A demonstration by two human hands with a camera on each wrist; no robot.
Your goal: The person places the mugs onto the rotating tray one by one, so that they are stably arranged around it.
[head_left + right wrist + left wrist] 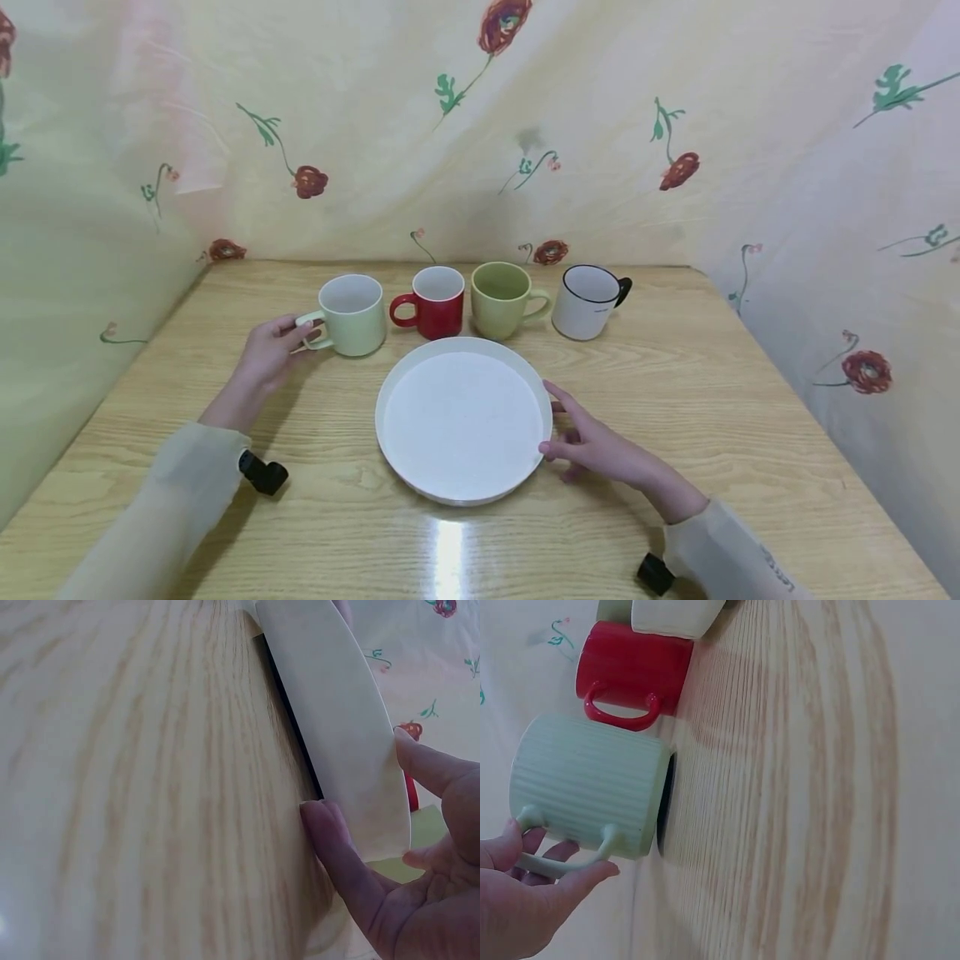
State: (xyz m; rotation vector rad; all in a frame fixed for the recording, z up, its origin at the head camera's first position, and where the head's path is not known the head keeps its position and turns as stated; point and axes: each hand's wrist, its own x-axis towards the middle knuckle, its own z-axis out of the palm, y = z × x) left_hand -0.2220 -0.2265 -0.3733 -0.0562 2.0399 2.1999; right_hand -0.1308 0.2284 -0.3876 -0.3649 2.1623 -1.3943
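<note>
My left hand [273, 350] pinches the handle of a pale green ribbed mug [585, 780], the leftmost in a row of mugs. The mug is upright; a dark strip shows under its base, and I cannot tell whether it touches the table. A round white tray [463, 425] with a low rim lies in front of the row. My right hand [592, 442] holds the tray's right edge. In the right wrist view its thumb is over the rim of the white tray [330, 712], and a finger sits low against the tray's side near the table.
Right of the pale green mug stand a red mug [441, 308], an olive-green mug [498, 308] and a white mug with black rim and handle [583, 304]. Flowered cloth [390, 150] rises behind and beside the wooden table [712, 400].
</note>
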